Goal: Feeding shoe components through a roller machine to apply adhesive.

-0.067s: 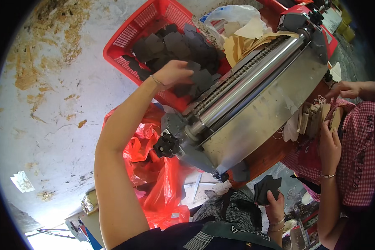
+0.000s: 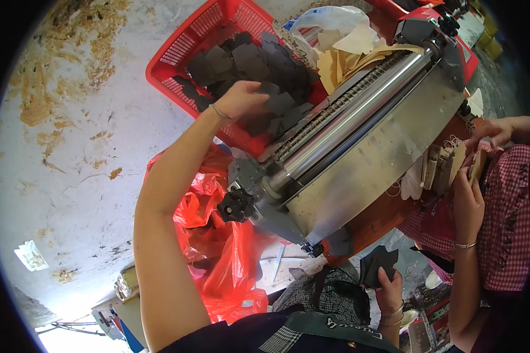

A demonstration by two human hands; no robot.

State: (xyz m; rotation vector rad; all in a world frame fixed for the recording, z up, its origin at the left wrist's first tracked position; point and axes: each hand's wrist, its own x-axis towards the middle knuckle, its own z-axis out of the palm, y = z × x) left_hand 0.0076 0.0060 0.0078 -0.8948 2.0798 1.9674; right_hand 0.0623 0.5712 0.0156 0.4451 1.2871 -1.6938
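Note:
My left hand [image 2: 237,101] reaches over a red plastic basket [image 2: 169,62] heaped with dark grey flat cut pieces [image 2: 250,62]. Its thumb stands apart from its slightly blurred fingers, and no piece shows between them. Lower right, close to my body, my right hand [image 2: 388,292] is closed on a small stack of dark grey cut pieces [image 2: 376,265], pinched under the thumb. Between my hands stands a roller machine [image 2: 365,159] with a long shiny metal roller [image 2: 350,120] and a sloping metal plate. One dark piece [image 2: 339,241] lies by the plate's lower edge.
A black knob [image 2: 237,205] juts from the machine's near end. Red plastic bags [image 2: 232,265] hang below the basket. Tan sheets [image 2: 341,67] and a clear bag [image 2: 330,22] lie behind the roller. At right, a co-worker's hands [image 2: 468,197] handle bundled tan pieces. A stained wall [image 2: 70,176] rises at left.
My left hand has shifted slightly left over the pile. The co-worker's upper hand has moved a little. My right hand stays where it was with its stack.

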